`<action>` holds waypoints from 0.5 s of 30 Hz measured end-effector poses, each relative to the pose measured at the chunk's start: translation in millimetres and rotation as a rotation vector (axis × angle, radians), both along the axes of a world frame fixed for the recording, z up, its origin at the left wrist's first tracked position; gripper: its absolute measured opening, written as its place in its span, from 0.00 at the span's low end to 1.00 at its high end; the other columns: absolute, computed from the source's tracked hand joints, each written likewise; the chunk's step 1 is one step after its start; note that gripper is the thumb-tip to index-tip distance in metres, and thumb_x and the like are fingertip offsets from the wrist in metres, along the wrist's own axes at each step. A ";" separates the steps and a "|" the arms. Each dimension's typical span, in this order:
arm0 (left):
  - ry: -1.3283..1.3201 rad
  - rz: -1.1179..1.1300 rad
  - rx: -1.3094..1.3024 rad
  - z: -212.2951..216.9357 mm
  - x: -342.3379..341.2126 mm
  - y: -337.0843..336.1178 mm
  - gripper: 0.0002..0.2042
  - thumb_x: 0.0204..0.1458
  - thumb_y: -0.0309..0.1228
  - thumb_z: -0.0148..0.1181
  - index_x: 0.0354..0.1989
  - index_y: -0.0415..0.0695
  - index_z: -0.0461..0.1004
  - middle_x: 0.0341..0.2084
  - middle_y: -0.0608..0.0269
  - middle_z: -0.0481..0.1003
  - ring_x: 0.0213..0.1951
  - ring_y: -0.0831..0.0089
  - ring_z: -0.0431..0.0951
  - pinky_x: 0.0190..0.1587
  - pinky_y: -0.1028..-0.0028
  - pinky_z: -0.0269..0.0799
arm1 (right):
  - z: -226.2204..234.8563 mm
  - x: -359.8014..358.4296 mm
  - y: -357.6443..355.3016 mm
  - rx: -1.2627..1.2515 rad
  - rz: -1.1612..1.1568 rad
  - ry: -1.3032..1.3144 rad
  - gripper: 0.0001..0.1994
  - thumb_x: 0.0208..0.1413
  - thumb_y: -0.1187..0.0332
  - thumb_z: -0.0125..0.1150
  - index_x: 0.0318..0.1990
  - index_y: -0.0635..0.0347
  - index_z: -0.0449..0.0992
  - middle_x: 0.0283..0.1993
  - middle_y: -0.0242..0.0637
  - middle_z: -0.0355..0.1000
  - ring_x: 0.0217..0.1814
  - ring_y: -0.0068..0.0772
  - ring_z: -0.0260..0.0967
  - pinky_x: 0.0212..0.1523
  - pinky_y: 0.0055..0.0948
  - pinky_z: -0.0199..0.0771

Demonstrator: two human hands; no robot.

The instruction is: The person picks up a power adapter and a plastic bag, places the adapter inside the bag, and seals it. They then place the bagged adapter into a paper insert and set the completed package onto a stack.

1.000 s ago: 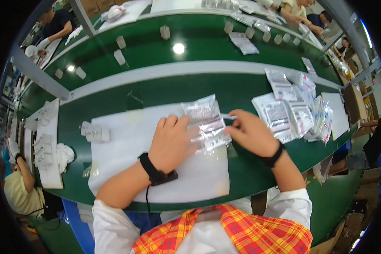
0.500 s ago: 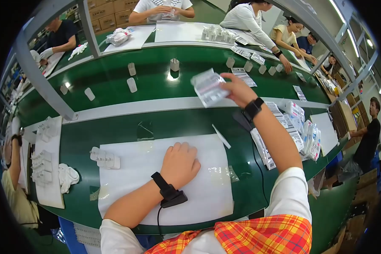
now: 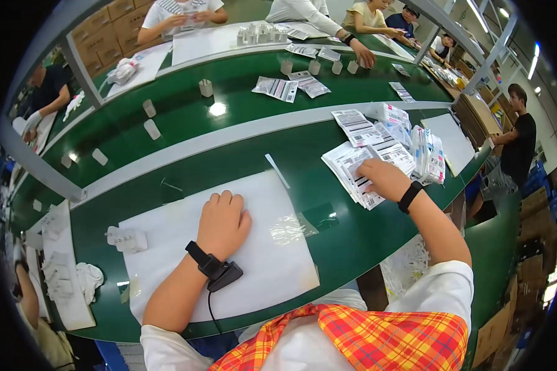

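Top label sheet [image 3: 359,176] is being pinched by the right hand [image 3: 384,178]; the loose stack could easily get fanned out.

Left hand [image 3: 224,224] is being rested flat, fingers together, on the white mat [image 3: 266,260].

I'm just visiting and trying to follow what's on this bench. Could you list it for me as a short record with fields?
Setting: green workbench with other people at benches beyond
Left hand: flat on a white sheet, palm down, holding nothing
Right hand: resting on a pile of flat printed packets
Near left hand: clear plastic bag on the sheet
Far left of sheet: small white parts
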State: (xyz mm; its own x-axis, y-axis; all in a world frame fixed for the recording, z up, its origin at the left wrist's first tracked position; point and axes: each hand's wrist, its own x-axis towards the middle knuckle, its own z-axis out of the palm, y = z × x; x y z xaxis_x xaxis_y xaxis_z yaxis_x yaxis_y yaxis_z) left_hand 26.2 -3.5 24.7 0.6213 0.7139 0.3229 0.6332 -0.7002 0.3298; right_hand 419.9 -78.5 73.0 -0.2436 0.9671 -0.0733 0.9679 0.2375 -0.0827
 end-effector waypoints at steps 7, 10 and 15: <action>-0.043 -0.021 -0.055 2.4 -11.2 -6.1 0.07 0.47 0.27 0.56 0.31 0.38 0.68 0.31 0.50 0.69 0.36 0.50 0.67 0.41 0.58 0.66 | 20.0 -11.9 15.9 -0.135 0.117 0.185 0.08 0.53 0.69 0.61 0.41 0.57 0.74 0.38 0.40 0.73 0.43 0.48 0.71 0.43 0.41 0.71; -0.293 -0.033 0.005 9.9 -10.7 -8.1 0.12 0.50 0.31 0.57 0.41 0.39 0.71 0.40 0.46 0.72 0.47 0.49 0.70 0.49 0.56 0.67 | 42.5 -85.8 41.0 -0.034 0.391 0.424 0.08 0.57 0.65 0.57 0.40 0.59 0.74 0.37 0.43 0.73 0.41 0.49 0.71 0.43 0.41 0.71; -0.457 -0.231 0.078 23.3 -11.3 -3.3 0.19 0.53 0.32 0.57 0.52 0.39 0.70 0.51 0.42 0.70 0.59 0.45 0.66 0.60 0.57 0.63 | -5.4 -195.8 82.5 -0.209 0.619 0.449 0.09 0.57 0.68 0.55 0.42 0.60 0.74 0.36 0.46 0.74 0.42 0.51 0.72 0.44 0.42 0.71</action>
